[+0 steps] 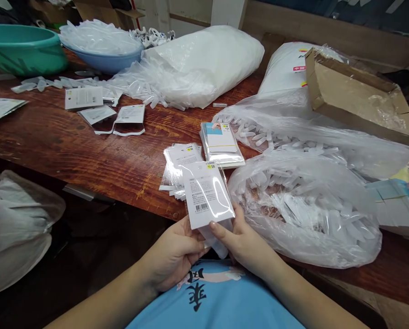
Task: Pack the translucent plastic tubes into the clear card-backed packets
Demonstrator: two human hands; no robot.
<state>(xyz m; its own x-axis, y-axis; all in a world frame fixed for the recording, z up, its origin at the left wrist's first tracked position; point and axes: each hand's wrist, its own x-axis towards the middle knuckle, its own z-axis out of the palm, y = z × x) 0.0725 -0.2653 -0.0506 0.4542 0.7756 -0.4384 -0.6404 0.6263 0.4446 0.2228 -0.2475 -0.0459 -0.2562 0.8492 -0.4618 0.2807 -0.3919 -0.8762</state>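
The left hand (180,251) and right hand (242,240) hold a packet (209,196) between them at the near edge of the desk (122,169); the fingers of both are closed on its lower end. Just beyond lie fanned sleeves (180,164) and a stack of cards (221,144). An open bag (307,210) sits to the right.

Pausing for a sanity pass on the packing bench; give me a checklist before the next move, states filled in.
1. Packet held by left hand and right hand: ok.
2. Barcode side up: ok.
3. Clear strip fully inside packet: cannot tell; its end shows below the card.
4. Fanned pile squared up: not ok, edges uneven.
5. Open bag of strips on the table: ok.
6. All strips contained: not ok, loose ones near the green tub.
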